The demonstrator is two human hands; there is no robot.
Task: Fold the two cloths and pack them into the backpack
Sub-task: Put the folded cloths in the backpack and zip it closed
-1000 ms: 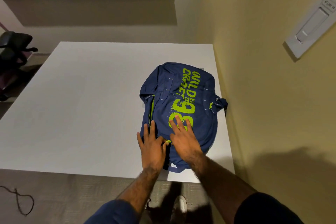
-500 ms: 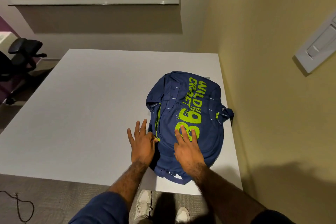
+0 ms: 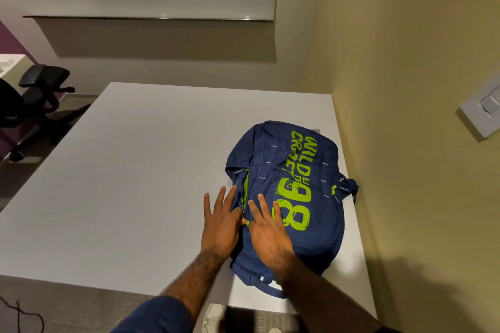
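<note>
On the right side of the white surface (image 3: 140,170), close against the yellow wall (image 3: 405,62), the navy backpack (image 3: 311,159) lies flat with its printed face up; the lime-green lettering and a large "98" run along its length. Its near end reaches almost to the near edge of the surface, where a carry loop (image 3: 273,290) hangs just past the edge. A strap (image 3: 350,186) bunches at its right side, touching the wall.

Along the left flank of the backpack a zip opening (image 3: 245,189) gapes a little and shows lime lining. The lime zip pull (image 3: 245,222) sits at the near end of that gap, between the two hands.

The left hand (image 3: 220,224) lies palm down with its fingers straight and spread, partly on the bare surface and partly on the left edge of the backpack. It grasps nothing. The right hand (image 3: 267,230) lies flat on top of the backpack, its fingers stretched far over the lower part of the "8", released and pressing on the fabric. Its thumb side is just beside the zip pull; whether it touches the pull cannot be told.

Far left stands a black office chair (image 3: 40,89). A white switch plate (image 3: 481,113) is on the right wall. On the floor at near left lies a thin cord (image 3: 24,313), and a white shoe (image 3: 213,316) shows below the near edge.
</note>
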